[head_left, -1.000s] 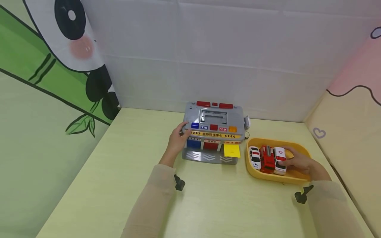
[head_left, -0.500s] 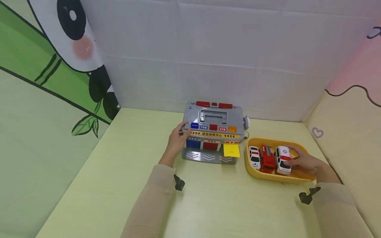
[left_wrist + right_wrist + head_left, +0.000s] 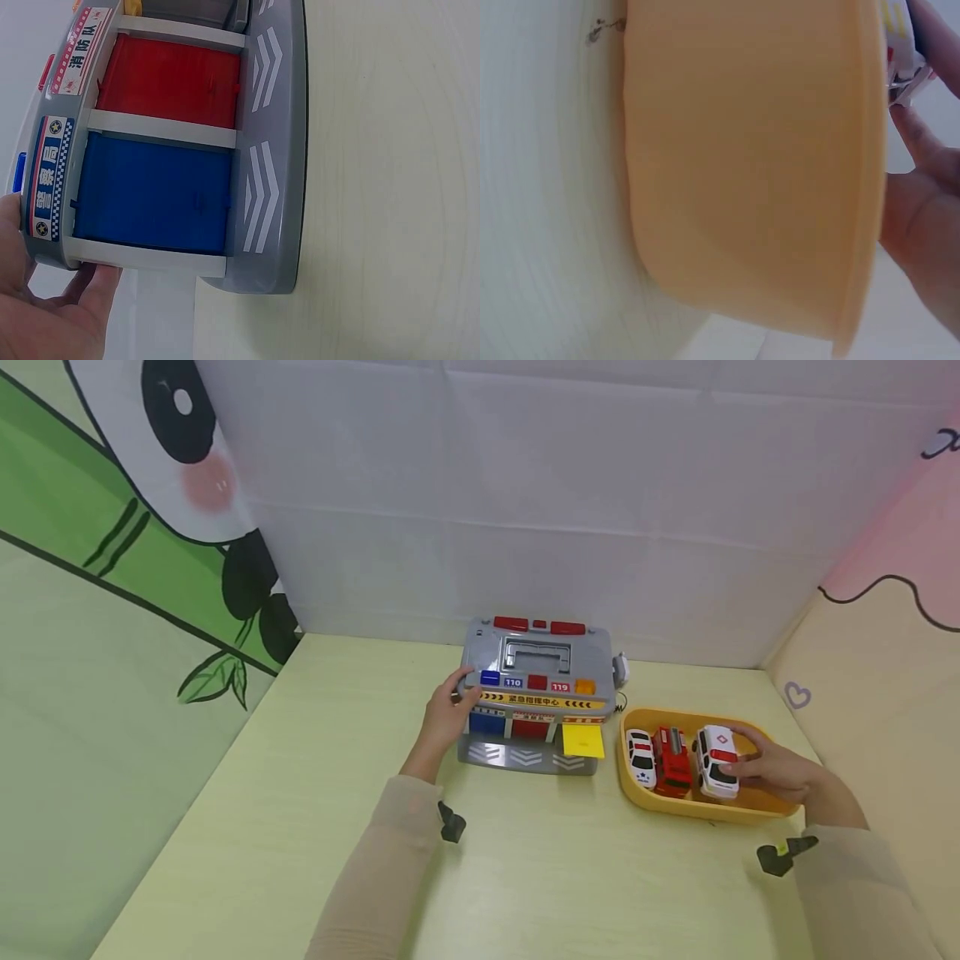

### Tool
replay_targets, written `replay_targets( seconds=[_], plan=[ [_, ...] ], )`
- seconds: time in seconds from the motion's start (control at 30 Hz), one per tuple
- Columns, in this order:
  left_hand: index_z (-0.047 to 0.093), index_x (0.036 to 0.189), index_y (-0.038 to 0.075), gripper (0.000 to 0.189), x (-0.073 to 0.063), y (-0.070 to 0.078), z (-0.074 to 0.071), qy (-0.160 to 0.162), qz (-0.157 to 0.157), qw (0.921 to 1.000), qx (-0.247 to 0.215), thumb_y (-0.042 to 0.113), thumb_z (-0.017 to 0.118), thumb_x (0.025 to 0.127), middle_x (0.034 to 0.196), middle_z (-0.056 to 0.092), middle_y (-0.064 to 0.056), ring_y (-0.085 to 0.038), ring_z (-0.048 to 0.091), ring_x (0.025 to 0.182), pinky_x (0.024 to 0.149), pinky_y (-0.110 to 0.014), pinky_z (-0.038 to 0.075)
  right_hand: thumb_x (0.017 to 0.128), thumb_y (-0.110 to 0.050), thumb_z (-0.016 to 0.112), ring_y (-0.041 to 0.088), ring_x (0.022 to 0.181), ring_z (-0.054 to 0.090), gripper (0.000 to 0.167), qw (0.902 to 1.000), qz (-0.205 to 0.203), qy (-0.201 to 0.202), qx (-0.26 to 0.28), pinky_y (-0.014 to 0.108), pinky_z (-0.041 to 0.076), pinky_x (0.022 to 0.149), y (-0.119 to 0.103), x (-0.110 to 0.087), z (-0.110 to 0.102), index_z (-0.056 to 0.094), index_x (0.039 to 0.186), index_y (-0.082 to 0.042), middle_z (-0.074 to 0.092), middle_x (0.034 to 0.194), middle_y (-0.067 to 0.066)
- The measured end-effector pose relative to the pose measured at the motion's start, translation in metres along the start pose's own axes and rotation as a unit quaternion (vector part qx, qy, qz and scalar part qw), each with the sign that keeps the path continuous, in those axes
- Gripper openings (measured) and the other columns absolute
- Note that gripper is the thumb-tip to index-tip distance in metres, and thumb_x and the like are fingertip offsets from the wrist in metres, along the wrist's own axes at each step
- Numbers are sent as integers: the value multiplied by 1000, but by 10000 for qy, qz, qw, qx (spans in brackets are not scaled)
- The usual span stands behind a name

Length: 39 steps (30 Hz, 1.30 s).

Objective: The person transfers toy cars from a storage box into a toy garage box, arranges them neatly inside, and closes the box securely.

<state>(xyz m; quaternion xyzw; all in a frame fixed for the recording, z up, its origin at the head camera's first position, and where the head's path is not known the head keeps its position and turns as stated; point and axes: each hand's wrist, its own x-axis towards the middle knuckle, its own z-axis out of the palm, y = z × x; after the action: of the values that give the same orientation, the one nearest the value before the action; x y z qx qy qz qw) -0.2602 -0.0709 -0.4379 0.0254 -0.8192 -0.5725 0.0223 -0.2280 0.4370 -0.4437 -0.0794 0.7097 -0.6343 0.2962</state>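
A grey toy rescue station (image 3: 555, 652) stands at the back of the table. My left hand (image 3: 447, 712) grips its left end, thumb on the front edge and fingers round the side. In the left wrist view its blue door (image 3: 154, 193) and red door (image 3: 171, 81) are down. On the right, a yellow door (image 3: 582, 741) sticks out raised. My right hand (image 3: 776, 770) holds a white toy ambulance (image 3: 717, 762) by its sides over the yellow tray (image 3: 705, 811). Left of it in the tray lie a red toy fire truck (image 3: 672, 762) and a white toy police car (image 3: 641, 758).
A white handset-like piece (image 3: 621, 668) with a coiled cord hangs on the station's right end, close to the tray. A pale curtain (image 3: 555, 510) rises behind the table (image 3: 570, 868), and a printed wall (image 3: 885, 693) stands to the right.
The ambulance has moved right with my right hand, away from the fire truck, opening a gap between them. My left hand stays on the station.
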Motion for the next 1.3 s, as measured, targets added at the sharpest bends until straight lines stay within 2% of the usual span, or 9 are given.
replay_targets(
  seconds=[0.33, 0.47, 0.63, 0.8, 0.97, 1.1, 1.3],
  plan=[
    [47, 143, 21, 44, 2, -3, 0, -26, 135, 9999, -59, 29, 56, 100, 132, 54, -12, -29, 54, 112, 91, -46, 48, 97, 2, 54, 22, 99, 60, 56, 9999, -36, -11, -150, 37, 53, 86, -17, -6, 18, 35, 127, -41, 51, 114, 10],
    [47, 143, 21, 44, 2, -3, 0, -50, 109, 9999, -82, 29, 56, 100, 131, 54, -12, -29, 54, 112, 91, -46, 48, 97, 1, 55, 21, 101, 58, 56, 9996, -124, 17, -241, 37, 53, 87, -24, -10, 30, 35, 128, -41, 48, 117, 10],
    [47, 143, 23, 43, 3, -3, -1, -39, 38, 9999, -97, 30, 55, 101, 133, 53, -11, -29, 53, 114, 91, -47, 47, 96, 3, 55, 22, 102, 59, 57, 9991, -337, -188, -171, 38, 52, 88, -30, -10, 45, 36, 131, -39, 50, 118, 10],
    [47, 143, 23, 44, 4, -3, -1, -32, 30, 10000, -45, 31, 55, 101, 134, 52, -11, -29, 53, 116, 93, -47, 47, 96, 2, 55, 24, 102, 59, 57, 9995, -243, -130, -150, 36, 52, 88, -33, -11, 58, 34, 132, -38, 49, 117, 15],
    [46, 144, 23, 45, 4, -5, 0, -39, 43, 10000, -5, 30, 55, 101, 135, 52, -11, -30, 53, 117, 93, -47, 47, 95, -2, 59, 25, 102, 58, 60, 9996, -79, 8, -258, 36, 52, 89, -35, -13, 72, 30, 137, -33, 49, 116, 18],
    [47, 143, 23, 45, 4, -5, 0, -25, 48, 10000, 4, 31, 56, 100, 135, 52, -11, -30, 54, 115, 92, -47, 47, 95, -2, 60, 26, 102, 58, 62, 9996, -99, 45, -269, 37, 52, 89, -35, -12, 84, 30, 141, -30, 49, 115, 20],
    [47, 142, 24, 44, 5, -6, 1, -5, 48, 10000, 41, 31, 56, 100, 135, 52, -11, -29, 54, 114, 92, -47, 47, 94, -2, 62, 28, 101, 58, 70, 9998, -72, 132, -145, 38, 52, 89, -34, -8, 102, 20, 149, -16, 46, 117, 23]
  ],
)
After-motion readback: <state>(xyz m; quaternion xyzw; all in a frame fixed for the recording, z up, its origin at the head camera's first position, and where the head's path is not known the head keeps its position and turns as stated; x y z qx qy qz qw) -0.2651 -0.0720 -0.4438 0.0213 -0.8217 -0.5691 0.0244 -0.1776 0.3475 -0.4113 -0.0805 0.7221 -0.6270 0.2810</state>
